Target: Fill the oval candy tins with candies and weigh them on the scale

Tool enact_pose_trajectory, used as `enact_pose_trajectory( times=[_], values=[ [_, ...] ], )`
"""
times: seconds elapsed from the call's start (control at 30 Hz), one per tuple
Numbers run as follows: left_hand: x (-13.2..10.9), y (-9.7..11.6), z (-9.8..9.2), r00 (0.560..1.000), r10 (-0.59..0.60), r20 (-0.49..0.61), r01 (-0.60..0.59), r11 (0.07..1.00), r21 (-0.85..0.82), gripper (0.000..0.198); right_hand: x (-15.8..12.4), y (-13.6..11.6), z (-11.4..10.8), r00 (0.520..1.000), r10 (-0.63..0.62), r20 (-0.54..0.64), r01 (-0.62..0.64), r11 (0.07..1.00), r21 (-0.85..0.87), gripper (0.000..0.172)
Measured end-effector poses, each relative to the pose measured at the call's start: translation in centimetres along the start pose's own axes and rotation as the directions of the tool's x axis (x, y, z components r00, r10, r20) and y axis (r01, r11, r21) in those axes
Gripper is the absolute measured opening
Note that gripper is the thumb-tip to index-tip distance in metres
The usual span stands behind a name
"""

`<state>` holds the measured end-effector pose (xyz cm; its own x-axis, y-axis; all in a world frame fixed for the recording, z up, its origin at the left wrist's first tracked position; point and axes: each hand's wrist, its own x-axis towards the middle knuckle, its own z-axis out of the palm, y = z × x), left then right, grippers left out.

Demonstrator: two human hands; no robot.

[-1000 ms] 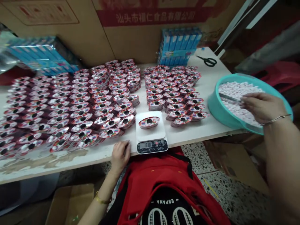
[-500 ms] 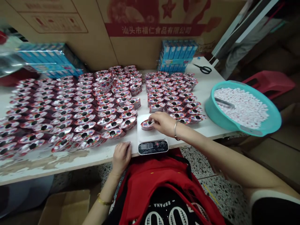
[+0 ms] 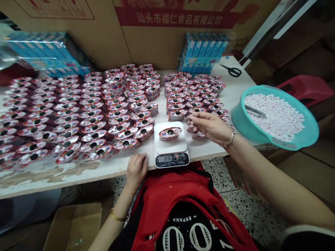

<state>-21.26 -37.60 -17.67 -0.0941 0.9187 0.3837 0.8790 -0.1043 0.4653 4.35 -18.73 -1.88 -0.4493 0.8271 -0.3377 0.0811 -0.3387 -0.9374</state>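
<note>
On the white kitchen scale (image 3: 171,147) stands a small oval tub (image 3: 170,134) with a printed red and white rim and a dark hole in its top. The display appears to read 838. To its right, above the tabletop, my right hand (image 3: 209,127) pinches a small white candy (image 3: 192,123) between its fingertips, apart from the tub. My left hand (image 3: 137,169) rests at the table's front edge, left of the scale, its fingers loosely curled with nothing seen in them.
Rows of similar tubs (image 3: 91,113) cover the table's left, with a smaller group (image 3: 193,93) behind the scale. A turquoise basin (image 3: 277,143) of white candies holds a metal scoop (image 3: 255,111). Blue packs (image 3: 200,52), scissors (image 3: 233,71) and a large carton (image 3: 151,45) stand or lie behind.
My right hand has moved off the tub to the right, still pinching a white piece. The tub remains on the scale, now fully uncovered. My left hand stays at the edge.
</note>
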Motion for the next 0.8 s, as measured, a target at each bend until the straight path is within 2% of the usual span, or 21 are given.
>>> enact_pose_trajectory(
  times=[0.1,0.17,0.27,0.37,0.43,0.5,0.57,0.63,0.73,0.8],
  values=[
    [0.1,0.1,0.0,1.000,0.010,-0.012,-0.009,1.000,0.006,0.019,-0.8,1.2,-1.5,0.991,0.131,-0.013,-0.129,0.988,0.088,0.033],
    [0.2,0.1,0.0,0.999,0.026,-0.032,-0.026,1.000,0.010,0.019,-1.2,1.9,-1.9,0.991,0.128,-0.048,-0.124,0.989,0.081,0.035],
    [0.2,0.1,0.0,0.997,0.046,-0.055,-0.046,0.999,0.018,0.018,-1.2,2.4,-1.3,0.995,0.038,-0.094,-0.038,0.999,0.002,0.031],
    [0.2,0.1,0.1,0.996,0.057,-0.067,-0.056,0.998,0.027,0.017,-0.7,2.1,0.4,0.987,-0.145,-0.075,0.132,0.979,-0.156,0.022],
    [0.2,0.1,0.1,0.995,0.063,-0.074,-0.060,0.998,0.034,0.017,-0.2,1.8,1.9,0.953,-0.302,-0.030,0.281,0.916,-0.285,0.016],
    [0.2,0.0,0.1,0.995,0.068,-0.075,-0.065,0.997,0.036,0.017,0.5,1.7,3.3,0.901,-0.432,0.034,0.406,0.813,-0.417,0.014],
    [0.3,0.0,0.1,0.995,0.072,-0.072,-0.070,0.997,0.030,0.017,1.3,1.9,4.6,0.866,-0.487,0.112,0.468,0.713,-0.523,0.014],
    [0.3,0.0,0.1,0.994,0.075,-0.073,-0.074,0.997,0.026,0.018,1.8,2.3,5.4,0.856,-0.489,0.167,0.483,0.643,-0.595,0.014],
    [0.3,0.0,0.1,0.994,0.075,-0.074,-0.072,0.997,0.037,0.017,1.8,2.2,5.3,0.833,-0.523,0.180,0.498,0.566,-0.657,0.015],
    [0.3,0.1,0.1,0.995,0.072,-0.068,-0.069,0.997,0.041,0.017,1.3,1.5,3.4,0.797,-0.586,0.147,0.510,0.523,-0.683,0.018]
  ],
)
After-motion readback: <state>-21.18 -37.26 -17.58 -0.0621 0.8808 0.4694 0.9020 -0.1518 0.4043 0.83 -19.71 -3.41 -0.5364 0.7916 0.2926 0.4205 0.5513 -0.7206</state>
